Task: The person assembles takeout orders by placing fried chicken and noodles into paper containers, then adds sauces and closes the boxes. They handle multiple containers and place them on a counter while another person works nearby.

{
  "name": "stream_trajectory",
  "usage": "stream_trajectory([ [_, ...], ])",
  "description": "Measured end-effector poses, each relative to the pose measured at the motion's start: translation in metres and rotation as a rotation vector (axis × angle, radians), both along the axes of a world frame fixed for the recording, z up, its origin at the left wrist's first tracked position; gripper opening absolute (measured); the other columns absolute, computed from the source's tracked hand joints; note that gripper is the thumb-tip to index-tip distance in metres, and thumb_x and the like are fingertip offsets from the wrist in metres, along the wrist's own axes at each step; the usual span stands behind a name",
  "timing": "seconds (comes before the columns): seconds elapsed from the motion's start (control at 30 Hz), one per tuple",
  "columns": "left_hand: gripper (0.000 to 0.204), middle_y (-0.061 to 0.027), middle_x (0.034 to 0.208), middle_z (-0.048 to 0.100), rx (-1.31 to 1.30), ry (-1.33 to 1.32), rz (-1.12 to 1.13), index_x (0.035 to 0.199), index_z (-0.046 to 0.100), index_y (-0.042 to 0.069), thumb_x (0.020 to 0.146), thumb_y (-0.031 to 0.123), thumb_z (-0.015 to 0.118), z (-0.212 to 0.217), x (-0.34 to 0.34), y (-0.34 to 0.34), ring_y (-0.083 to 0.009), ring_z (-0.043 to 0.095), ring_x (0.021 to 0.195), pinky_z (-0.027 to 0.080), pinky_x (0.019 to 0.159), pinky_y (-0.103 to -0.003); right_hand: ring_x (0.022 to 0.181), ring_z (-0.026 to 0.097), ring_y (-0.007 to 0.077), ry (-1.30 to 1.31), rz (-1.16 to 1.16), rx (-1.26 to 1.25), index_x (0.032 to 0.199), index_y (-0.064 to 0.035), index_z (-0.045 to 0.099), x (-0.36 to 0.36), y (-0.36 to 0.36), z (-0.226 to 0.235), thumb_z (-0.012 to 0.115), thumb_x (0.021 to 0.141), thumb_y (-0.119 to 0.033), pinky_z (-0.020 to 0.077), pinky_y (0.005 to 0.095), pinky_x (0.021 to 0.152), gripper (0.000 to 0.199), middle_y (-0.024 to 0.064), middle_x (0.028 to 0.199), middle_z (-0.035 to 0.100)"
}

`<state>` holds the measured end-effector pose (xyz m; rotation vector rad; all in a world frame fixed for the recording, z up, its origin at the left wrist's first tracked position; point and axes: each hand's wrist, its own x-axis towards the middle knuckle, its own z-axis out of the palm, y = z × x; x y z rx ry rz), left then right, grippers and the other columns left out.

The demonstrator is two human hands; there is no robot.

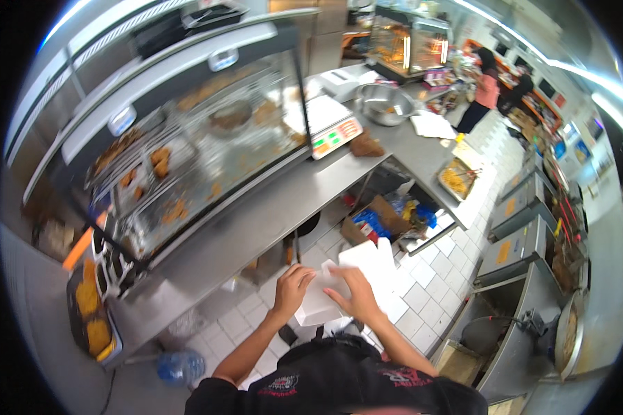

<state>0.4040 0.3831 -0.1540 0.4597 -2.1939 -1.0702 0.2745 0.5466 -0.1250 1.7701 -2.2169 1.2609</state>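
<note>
In front of my body is a white folding cardboard box [314, 304], partly opened out, its upper edge between my two hands. My left hand [294, 292] is closed on the left side of that edge, fingertips pinched together. On the other side my right hand [355, 292] curls round the edge, thumb on the inner face and fingers, slightly blurred, over the top. A larger white panel [375, 266] shows just beyond the right hand; whether it belongs to the same box I cannot tell.
A glass warming cabinet [208, 138] with fried pieces stands on the steel counter [256, 214] ahead. Beyond are a scale [336, 137], a steel bowl [385, 104] and a tray of fries [458, 178]. Fryers [509, 259] line the right. Two people work at the back.
</note>
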Motion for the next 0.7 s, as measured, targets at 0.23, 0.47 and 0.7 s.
stream_trajectory([
  [0.23, 0.014, -0.0038, 0.107, 0.072, -0.466, 0.260, -0.565, 0.099, 0.073, 0.011, 0.085, 0.011, 0.072, -0.013, -0.161, 0.154, -0.0218, 0.068, 0.111, 0.050, 0.094, -0.040, 0.112, 0.067, 0.0263, -1.628, -0.256, -0.671, 0.143, -0.0048, 0.046, -0.073, 0.178, -0.047, 0.069, 0.100, -0.018, 0.0570, 0.0432, 0.093, 0.050, 0.0170, 0.134, 0.062],
  [0.47, 0.016, -0.0088, 0.109, 0.075, -0.031, 0.232, -0.744, 0.107, 0.073, 0.004, 0.094, 0.012, 0.073, -0.031, -0.295, 0.301, -0.0202, 0.072, 0.101, 0.056, 0.086, -0.034, 0.110, 0.064, 0.0224, -0.963, -0.963, -0.609, 0.128, 0.0022, 0.060, -0.175, 0.318, -0.061, 0.070, 0.100, -0.015, 0.0518, 0.0378, 0.096, 0.035, 0.0110, 0.124, 0.065],
  [0.7, 0.025, -0.0092, 0.105, 0.076, 1.040, -0.137, -0.744, 0.115, 0.071, -0.006, 0.101, 0.014, 0.068, -0.050, -0.421, 0.418, -0.0095, 0.068, 0.096, 0.055, 0.085, -0.024, 0.114, 0.062, 0.0228, -0.529, -1.115, -0.533, 0.126, 0.0005, 0.065, -0.271, 0.363, -0.090, 0.074, 0.097, -0.019, 0.0485, 0.0364, 0.098, 0.036, 0.0138, 0.126, 0.066],
])
